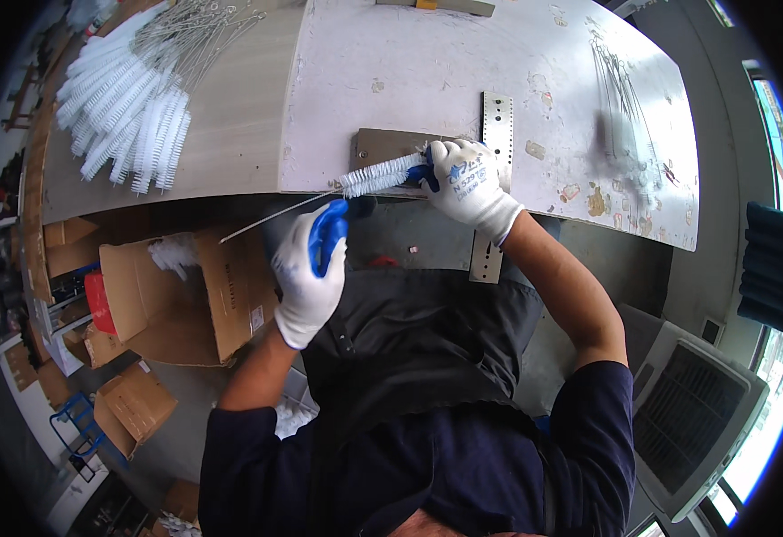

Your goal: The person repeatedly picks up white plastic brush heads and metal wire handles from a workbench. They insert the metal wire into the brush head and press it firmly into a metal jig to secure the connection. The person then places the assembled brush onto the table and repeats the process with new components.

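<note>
Along the front edge of a pale worktable point(391, 63), a cardboard box point(239, 295) gapes beneath the left part. White bristle brushes point(132, 112) heap at the left edge, with wide room between them and the hands. A perforated metal strip point(498, 116) juts past the front edge, right of a brown block point(387, 145). The left hand point(309, 273) hangs loosely curled beside a brush stem, contact unclear; the right hand point(470, 183) pinches that wire-stemmed brush point(375, 176) by its bristled end, over the front edge.

right hand point(474, 186): fingers point(421, 171) grip white brush point(378, 176) | left hand point(309, 268): near wire stem point(271, 217) | brush pile point(132, 107): tabletop point(230, 143)
</note>
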`<action>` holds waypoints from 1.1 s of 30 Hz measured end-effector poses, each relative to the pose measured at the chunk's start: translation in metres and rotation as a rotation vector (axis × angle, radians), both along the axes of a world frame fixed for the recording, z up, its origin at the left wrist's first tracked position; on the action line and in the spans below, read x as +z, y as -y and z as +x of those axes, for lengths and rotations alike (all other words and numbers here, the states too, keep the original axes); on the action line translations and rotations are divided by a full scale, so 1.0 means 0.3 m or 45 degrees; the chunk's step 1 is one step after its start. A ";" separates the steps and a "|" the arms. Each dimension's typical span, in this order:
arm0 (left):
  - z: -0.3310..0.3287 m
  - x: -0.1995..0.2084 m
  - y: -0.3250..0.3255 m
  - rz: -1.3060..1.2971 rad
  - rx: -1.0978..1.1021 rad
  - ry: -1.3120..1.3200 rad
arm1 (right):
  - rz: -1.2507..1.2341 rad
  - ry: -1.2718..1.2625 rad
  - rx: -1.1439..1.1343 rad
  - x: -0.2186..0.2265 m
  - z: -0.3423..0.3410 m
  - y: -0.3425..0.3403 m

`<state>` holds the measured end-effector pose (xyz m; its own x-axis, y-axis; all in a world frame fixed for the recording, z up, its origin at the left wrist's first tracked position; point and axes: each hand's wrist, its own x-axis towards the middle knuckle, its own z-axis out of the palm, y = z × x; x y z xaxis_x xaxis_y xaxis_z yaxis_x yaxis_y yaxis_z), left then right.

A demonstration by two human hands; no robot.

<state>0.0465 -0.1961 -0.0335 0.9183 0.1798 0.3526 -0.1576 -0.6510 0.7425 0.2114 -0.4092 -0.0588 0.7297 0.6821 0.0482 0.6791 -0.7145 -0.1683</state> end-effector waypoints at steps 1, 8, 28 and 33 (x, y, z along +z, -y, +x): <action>-0.007 -0.027 0.044 -0.436 0.091 -0.291 | -0.012 -0.019 -0.013 0.008 0.001 -0.004; 0.399 -0.108 0.109 -1.978 0.492 -0.066 | -0.010 -0.037 -0.082 0.030 0.002 -0.018; 0.752 -0.127 0.128 -0.954 0.117 -0.401 | 0.136 0.027 -0.081 0.028 0.029 -0.066; 0.581 -0.017 -0.234 -0.035 0.230 -0.002 | 0.249 0.210 -0.002 0.021 0.023 -0.015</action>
